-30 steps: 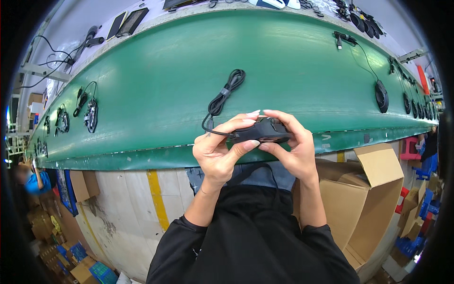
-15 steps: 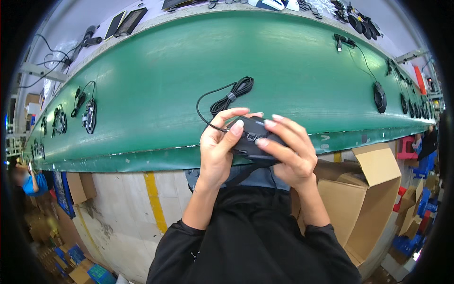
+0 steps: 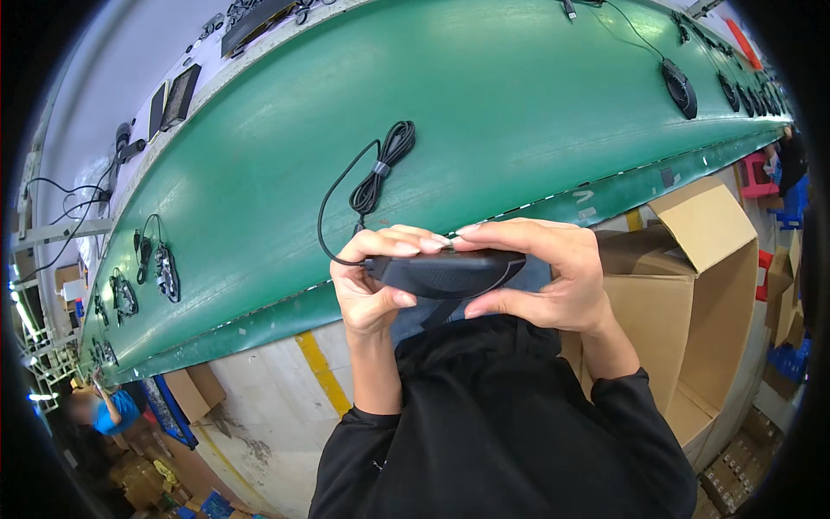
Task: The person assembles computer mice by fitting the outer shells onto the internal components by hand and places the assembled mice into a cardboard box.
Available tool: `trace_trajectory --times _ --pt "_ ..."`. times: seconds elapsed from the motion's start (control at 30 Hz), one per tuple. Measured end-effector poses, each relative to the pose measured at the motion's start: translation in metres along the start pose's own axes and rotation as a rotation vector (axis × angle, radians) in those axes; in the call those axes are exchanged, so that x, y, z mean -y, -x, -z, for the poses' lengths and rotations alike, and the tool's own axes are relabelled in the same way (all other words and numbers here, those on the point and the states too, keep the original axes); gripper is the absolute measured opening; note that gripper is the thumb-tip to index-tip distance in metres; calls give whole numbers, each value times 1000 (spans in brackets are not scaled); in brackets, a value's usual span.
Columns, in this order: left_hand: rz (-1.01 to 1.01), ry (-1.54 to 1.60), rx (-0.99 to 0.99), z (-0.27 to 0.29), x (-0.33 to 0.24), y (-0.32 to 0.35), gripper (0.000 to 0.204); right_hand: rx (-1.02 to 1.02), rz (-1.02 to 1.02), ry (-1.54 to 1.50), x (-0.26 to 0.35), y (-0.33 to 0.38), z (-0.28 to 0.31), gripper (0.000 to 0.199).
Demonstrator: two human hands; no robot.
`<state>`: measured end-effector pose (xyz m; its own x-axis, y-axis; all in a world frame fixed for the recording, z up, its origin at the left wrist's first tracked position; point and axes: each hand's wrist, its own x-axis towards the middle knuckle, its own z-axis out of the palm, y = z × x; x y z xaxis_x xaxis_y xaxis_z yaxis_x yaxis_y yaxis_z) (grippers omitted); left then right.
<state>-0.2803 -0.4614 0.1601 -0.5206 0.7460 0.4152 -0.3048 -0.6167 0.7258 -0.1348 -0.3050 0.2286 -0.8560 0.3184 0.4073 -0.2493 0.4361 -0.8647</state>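
A black computer mouse point(image 3: 450, 273) is held up between my two hands, near the front edge of the green belt. It is turned on its side, so a textured flank shows. My left hand point(image 3: 367, 285) pinches the cable end, thumb below and fingers above. Around the other end closes my right hand point(image 3: 558, 268), its thumb underneath and its fingers along the upper side. From the mouse's left end a black cable point(image 3: 385, 169) loops out to a tied bundle lying on the belt. The face turned away from me is hidden.
The green belt point(image 3: 285, 190) curves across the view. Several wired mice point(image 3: 679, 88) lie along its right part, and partly built ones point(image 3: 167, 272) at its left. An opened cardboard box point(image 3: 644, 320) stands at my right. At far left is another person in a blue top point(image 3: 117, 413).
The mouse has been tipped from showing its broad face onto its side. Both hands have shifted grip, now with thumbs beneath it. The head view has turned and tilted.
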Motion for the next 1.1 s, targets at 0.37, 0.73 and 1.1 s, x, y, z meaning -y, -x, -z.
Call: trace_trajectory --times 0.37,0.73,1.1 --pt "-130 -166 -62 -15 -1 -8 40 -23 52 132 -1 2 5 47" --pt "228 -211 -297 -53 6 -73 45 -525 -376 -444 -35 -65 89 35" --pt "148 -1126 -340 -16 6 -10 10 -865 -416 1332 -135 -66 191 41"
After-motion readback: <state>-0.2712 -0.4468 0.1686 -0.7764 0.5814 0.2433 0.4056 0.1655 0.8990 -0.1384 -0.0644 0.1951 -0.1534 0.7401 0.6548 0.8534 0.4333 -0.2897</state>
